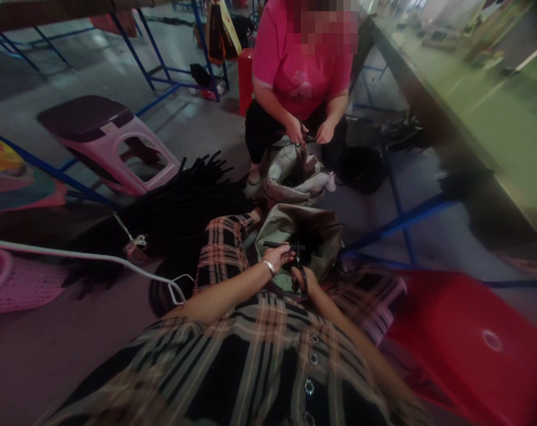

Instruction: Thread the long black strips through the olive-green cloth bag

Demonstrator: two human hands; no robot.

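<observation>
My left hand, with a silver bracelet at the wrist, grips a short black tube-like strip that lies level. My right hand is closed around the handles of dark scissors, whose blades point up and meet the strip near its right end. Both hands are over an open pale sack between my knees. Dark material lies inside it, too dim to make out piece by piece.
A large bundle of long black strips lies left, beside a pink stool and pink basket. A person in a pink shirt sits opposite, behind another sack. A red stool and blue-legged table stand right.
</observation>
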